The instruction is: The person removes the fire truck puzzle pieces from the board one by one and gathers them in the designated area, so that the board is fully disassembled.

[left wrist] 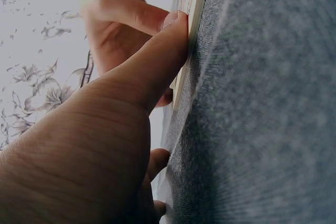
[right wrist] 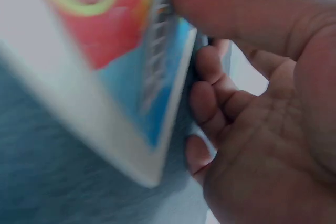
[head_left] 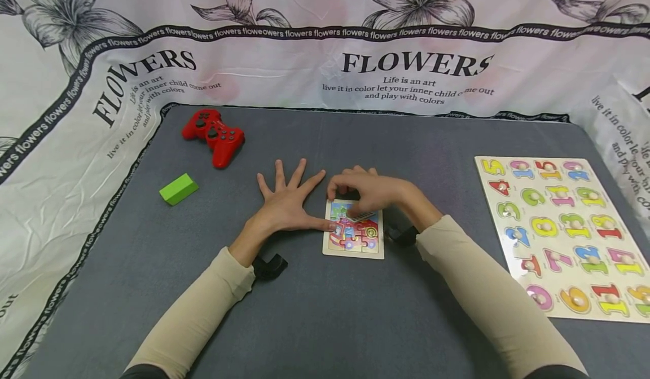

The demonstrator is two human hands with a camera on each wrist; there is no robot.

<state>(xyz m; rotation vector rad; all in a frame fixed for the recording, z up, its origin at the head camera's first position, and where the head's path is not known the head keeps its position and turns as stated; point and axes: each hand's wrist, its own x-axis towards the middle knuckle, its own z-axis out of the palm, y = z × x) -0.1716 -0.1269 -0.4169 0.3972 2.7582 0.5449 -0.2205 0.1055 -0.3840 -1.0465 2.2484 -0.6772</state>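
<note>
A small jigsaw puzzle board (head_left: pixel 329 249) with a pale border and a red vehicle picture lies on the table. My left hand (head_left: pixel 284 207) is spread flat to its left, the thumb reaching onto the board's left edge. The right hand (head_left: pixel 373 190) bends over the top of the board with curled fingers. Its thumb (right wrist: pixel 231 17) is on a thin grey striped piece (right wrist: pixel 156 56), which stands tilted over the blue corner of the picture. The index fingertip is near the board's upper left corner. Part of the picture is hidden under the right hand.
A red game controller (head_left: pixel 213 135) and a green block (head_left: pixel 179 189) lie on the left of the grey table (head_left: pixel 304 322). To the right is a large number puzzle board (head_left: pixel 518 249) with knobbed pieces. A flower-printed cloth (head_left: pixel 284 74) hangs behind.
</note>
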